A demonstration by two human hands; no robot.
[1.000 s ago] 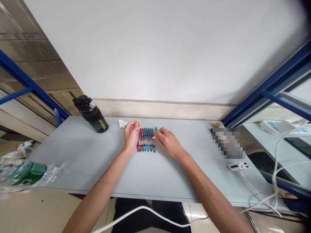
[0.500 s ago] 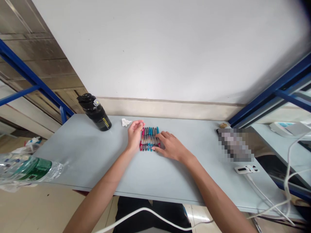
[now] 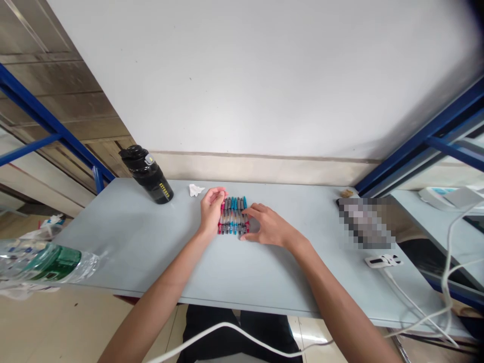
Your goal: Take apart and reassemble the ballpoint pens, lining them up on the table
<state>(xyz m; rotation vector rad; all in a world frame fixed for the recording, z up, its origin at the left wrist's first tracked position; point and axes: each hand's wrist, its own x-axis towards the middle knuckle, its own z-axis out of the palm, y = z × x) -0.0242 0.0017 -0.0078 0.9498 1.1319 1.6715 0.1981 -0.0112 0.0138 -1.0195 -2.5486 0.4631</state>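
Note:
Several pens (image 3: 234, 217) lie side by side in a tight row on the table, their ends pink, grey and blue, with clear middles. At the row's left edge, my left hand (image 3: 210, 209) has its fingers curled and the thumb close to the fingertips, beside the upper end of a pink pen. Whatever may be between those fingertips is too small to make out. My right hand (image 3: 270, 225) lies at the right side of the row, thumb and fingers spread apart, the fingertips next to the outermost pens.
On the grey-blue table (image 3: 151, 252) are a black bottle (image 3: 151, 179), crumpled white paper (image 3: 196, 190), a blurred-out dark object (image 3: 365, 222) and a white device (image 3: 383, 260) with a cable. A clear plastic bottle (image 3: 49, 259) is at the left. Another white cable (image 3: 227, 326) crosses in front.
My right hand has drawn slightly back from the pens, with thumb and fingers wider apart. My left hand has shifted slightly right over the edge of the row.

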